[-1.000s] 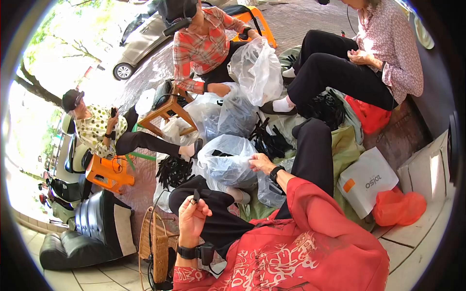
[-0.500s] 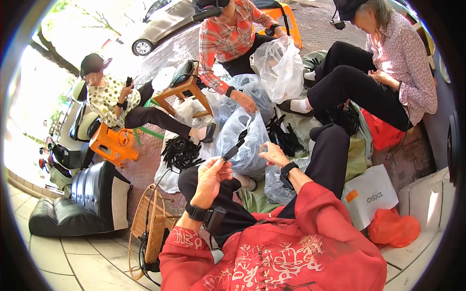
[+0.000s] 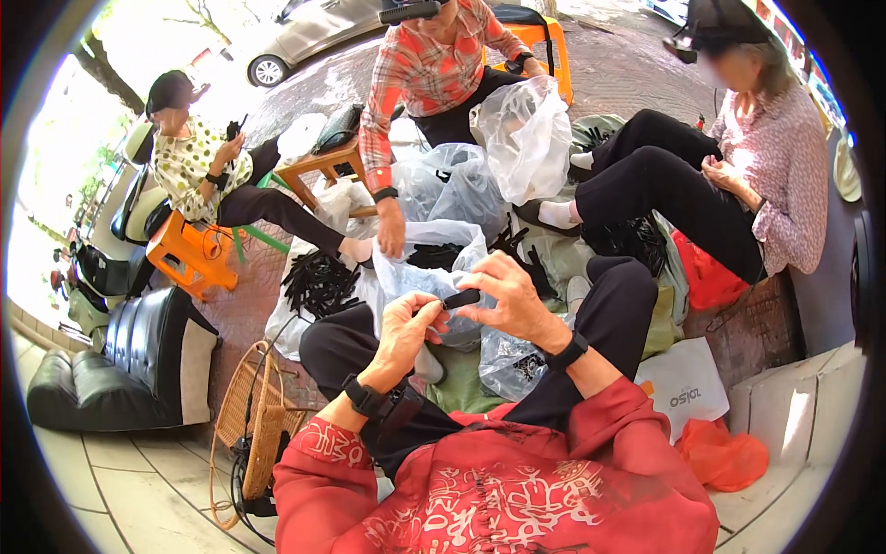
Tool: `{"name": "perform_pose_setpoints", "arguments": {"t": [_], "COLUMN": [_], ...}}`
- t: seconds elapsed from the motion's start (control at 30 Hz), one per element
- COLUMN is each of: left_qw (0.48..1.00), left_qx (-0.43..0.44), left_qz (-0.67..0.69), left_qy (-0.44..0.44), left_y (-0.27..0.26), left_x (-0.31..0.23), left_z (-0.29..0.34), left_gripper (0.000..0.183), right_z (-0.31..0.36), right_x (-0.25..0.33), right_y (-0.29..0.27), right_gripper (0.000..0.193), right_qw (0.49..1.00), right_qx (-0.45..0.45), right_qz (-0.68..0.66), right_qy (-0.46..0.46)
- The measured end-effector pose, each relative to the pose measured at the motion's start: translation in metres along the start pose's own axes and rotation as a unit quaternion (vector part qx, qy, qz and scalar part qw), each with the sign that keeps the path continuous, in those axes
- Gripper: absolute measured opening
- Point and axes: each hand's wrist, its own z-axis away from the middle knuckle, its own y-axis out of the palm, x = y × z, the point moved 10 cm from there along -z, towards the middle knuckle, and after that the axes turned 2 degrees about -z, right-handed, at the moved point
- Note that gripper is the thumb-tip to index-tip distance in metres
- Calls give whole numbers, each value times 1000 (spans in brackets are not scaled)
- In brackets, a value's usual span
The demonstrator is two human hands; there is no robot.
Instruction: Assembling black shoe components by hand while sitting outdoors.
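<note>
Black strip [image 3: 462, 298] is up in the air between the two hands I watch from far away. My camera looks down, and I see the strip in front of a clear bag [image 3: 392, 275]. The left hand [image 3: 402, 340] has its thumb and fingers pinched tight on one end of the strip. The right hand [image 3: 517, 303] is bent around the other end, with its thumb and first finger a little bit apart. I cannot tell if those two fingers squeeze the strip or only sit next to it.

More black pieces [image 3: 434, 256] lie inside the clear bag. A helper's hand [image 3: 390, 231] is down at the far side of that bag. Behind it I see another clear bag, a big puffy one [image 3: 441, 192]. On the left, a black pile [image 3: 318, 283] of thin pieces lies on a pale sheet. A woven basket [image 3: 269, 427] is near the left knee. Over on the right, I see a white bag [image 3: 685, 379] beside a red bag [image 3: 724, 454].
</note>
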Motion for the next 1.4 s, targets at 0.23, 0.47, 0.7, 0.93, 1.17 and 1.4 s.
{"name": "perform_pose_setpoints", "arguments": {"t": [0.23, 0.47, 0.7, 0.93, 1.17, 1.4], "left_qw": [997, 966, 940, 941, 950, 974], "left_qx": [29, 136, 163, 144, 122, 101], "left_qz": [-8, 147, 224, 223, 174, 107], "left_qy": [-75, -167, -198, -212, -228, -171], "left_y": [16, 26, 21, 6, 2, 0], "left_x": [18, 47, 56, 63, 74, 74], "left_z": [-23, -37, -46, -47, -50, -52], "left_gripper": [13, 13, 15, 16, 11, 6], "right_z": [8, 11, 13, 15, 4, 7], "right_x": [-22, -56, -86, -92, -78, -67], "right_y": [21, 28, 45, 65, 70, 68], "right_gripper": [23, 27, 24, 26, 30, 34], "right_qw": [998, 988, 970, 963, 975, 987], "right_qx": [62, 74, 110, 123, 127, 132], "right_qz": [15, -87, -140, -151, -111, -59], "right_qy": [6, 99, 166, 185, 142, 68]}}
